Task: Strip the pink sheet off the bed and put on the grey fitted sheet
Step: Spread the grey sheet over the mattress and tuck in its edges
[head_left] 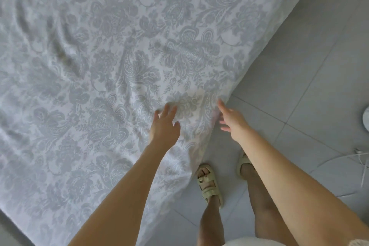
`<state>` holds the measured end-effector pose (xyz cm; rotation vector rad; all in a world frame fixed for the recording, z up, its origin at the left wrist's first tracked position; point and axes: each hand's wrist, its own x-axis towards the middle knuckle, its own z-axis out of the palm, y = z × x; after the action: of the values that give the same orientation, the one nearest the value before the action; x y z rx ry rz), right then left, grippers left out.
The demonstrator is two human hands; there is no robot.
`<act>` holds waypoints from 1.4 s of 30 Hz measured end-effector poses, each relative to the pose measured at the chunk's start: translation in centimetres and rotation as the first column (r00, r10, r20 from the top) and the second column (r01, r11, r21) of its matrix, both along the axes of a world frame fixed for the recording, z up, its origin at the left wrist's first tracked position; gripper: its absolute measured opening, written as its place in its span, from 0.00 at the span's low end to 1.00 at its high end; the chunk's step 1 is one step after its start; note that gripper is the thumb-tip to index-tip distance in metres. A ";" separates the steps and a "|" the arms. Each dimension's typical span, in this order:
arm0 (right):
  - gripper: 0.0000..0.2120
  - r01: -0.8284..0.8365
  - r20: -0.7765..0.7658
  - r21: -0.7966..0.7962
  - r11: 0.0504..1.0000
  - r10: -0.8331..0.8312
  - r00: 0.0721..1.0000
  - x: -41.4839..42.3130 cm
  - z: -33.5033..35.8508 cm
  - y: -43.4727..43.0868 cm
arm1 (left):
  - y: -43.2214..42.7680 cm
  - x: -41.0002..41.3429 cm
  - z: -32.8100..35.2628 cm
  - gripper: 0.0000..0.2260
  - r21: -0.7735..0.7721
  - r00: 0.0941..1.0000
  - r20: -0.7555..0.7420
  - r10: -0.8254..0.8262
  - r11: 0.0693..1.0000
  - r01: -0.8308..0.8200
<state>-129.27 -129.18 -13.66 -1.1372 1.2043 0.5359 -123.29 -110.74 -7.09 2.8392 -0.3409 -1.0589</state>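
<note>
Plainly, left hand and right hand empty, fingers wide, I needed to sweep the sheet flat outward.

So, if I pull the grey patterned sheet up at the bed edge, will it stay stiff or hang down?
Probably floppy: the grey patterned sheet lies in soft wrinkles and drapes over the edge. It looks thin, so likely light to lift. A push would probably bunch it into folds rather than slide it whole.
</note>
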 end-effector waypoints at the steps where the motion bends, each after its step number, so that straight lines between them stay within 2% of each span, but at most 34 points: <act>1: 0.28 0.089 0.044 -0.018 0.996 -0.088 0.995 1.7 -0.4 -1.5 | -1.1 0.5 0.0 0.25 -0.004 1.000 0.004 -0.022 1.000 0.022; 3: 0.16 0.154 0.116 -0.110 0.982 -0.141 0.983 4.0 -0.9 -3.5 | -3.4 1.6 0.0 0.24 -0.017 0.999 -0.005 -0.035 0.999 0.035; 4: 0.16 0.088 0.121 -0.220 0.971 -0.062 0.991 4.6 -1.2 -4.0 | -4.6 2.1 0.0 0.24 -0.023 0.999 -0.016 -0.032 0.999 0.031; 6: 0.17 -0.148 0.067 -0.427 0.892 0.195 0.978 5.0 -1.6 -5.0 | -6.7 2.9 -0.1 0.23 -0.023 0.999 -0.039 -0.026 0.999 0.025; 9: 0.19 -0.396 0.049 -0.561 0.727 0.507 0.861 3.7 -1.8 -7.1 | -9.1 3.8 0.0 0.23 -0.004 0.999 -0.038 0.002 1.000 -0.002; 11: 0.21 -0.451 0.010 -0.598 0.662 0.569 0.822 1.6 -2.2 -9.2 | -10.1 4.5 0.1 0.23 0.009 0.999 -0.029 0.020 1.000 -0.019; 14: 0.23 -0.462 0.004 -0.542 0.702 0.552 0.834 -0.3 -2.2 -10.5 | -11.1 5.4 0.5 0.23 0.039 0.997 -0.064 0.043 0.998 -0.040; 17: 0.22 -0.476 0.026 -0.388 0.789 0.525 0.851 0.9 -1.6 -11.5 | -12.0 6.1 0.4 0.23 0.064 0.994 -0.087 0.061 0.996 -0.055; 19: 0.28 -0.464 0.042 -0.323 0.825 0.503 0.863 2.6 -0.7 -13.3 | -12.7 6.4 0.1 0.24 0.079 0.995 -0.074 0.062 0.995 -0.057; 23: 0.33 -0.279 0.038 -0.294 0.914 0.302 0.952 7.6 -0.3 -18.0 | -14.8 7.3 -0.8 0.25 0.095 0.999 -0.006 0.041 0.995 -0.040; 25: 0.31 -0.171 0.030 -0.240 0.956 0.183 0.983 10.5 -0.9 -19.8 | -16.1 8.1 -1.2 0.25 0.088 1.000 0.010 0.027 0.996 -0.028; 27: 0.21 -0.131 0.063 -0.202 0.971 0.146 0.987 12.9 -1.4 -20.9 | -17.4 9.1 -1.4 0.25 0.071 1.000 0.023 0.017 0.997 -0.019; 29: 0.13 -0.194 0.087 -0.285 0.939 0.226 0.970 14.3 -1.7 -21.4 | -18.7 10.3 -1.5 0.25 0.044 0.999 0.046 0.001 0.999 -0.003; 31: 0.18 -0.333 0.062 -0.440 0.834 0.398 0.915 14.0 -1.7 -22.3 | -19.9 11.5 -1.5 0.25 0.010 0.997 0.071 -0.021 1.000 0.021; 33: 0.20 -0.481 -0.033 -0.568 0.668 0.565 0.824 12.3 -1.8 -23.8 | -21.0 12.8 -1.6 0.24 -0.023 0.995 0.090 -0.031 0.999 0.033; 34: 0.20 -0.524 -0.081 -0.579 0.624 0.595 0.799 11.4 -1.8 -24.5 | -21.5 13.6 -1.5 0.24 -0.034 0.996 0.090 -0.028 0.999 0.031; 35: 0.20 -0.545 -0.107 -0.561 0.624 0.598 0.794 10.6 -1.7 -24.9 | -21.9 14.5 -1.5 0.23 -0.037 0.996 0.081 -0.024 0.999 0.027; 37: 0.18 -0.562 -0.124 -0.495 0.663 0.587 0.800 10.4 -1.5 -25.2 | -22.7 16.3 -1.4 0.24 -0.015 0.998 0.059 -0.025 1.000 0.026; 39: 0.17 -0.537 -0.139 -0.366 0.760 0.526 0.839 11.8 -0.8 -25.7 | -23.3 18.4 -1.3 0.24 0.011 0.999 0.031 -0.041 0.999 0.041; 42: 0.23 -0.311 -0.134 -0.262 0.914 0.284 0.949 15.6 0.2 -28.5 | -24.5 21.5 -1.4 0.25 0.016 0.998 0.010 -0.069 0.998 0.069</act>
<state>-113.67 -157.63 -13.48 -1.5701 1.2197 0.6691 -101.83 -135.23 -8.49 2.8679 -0.4358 -1.0632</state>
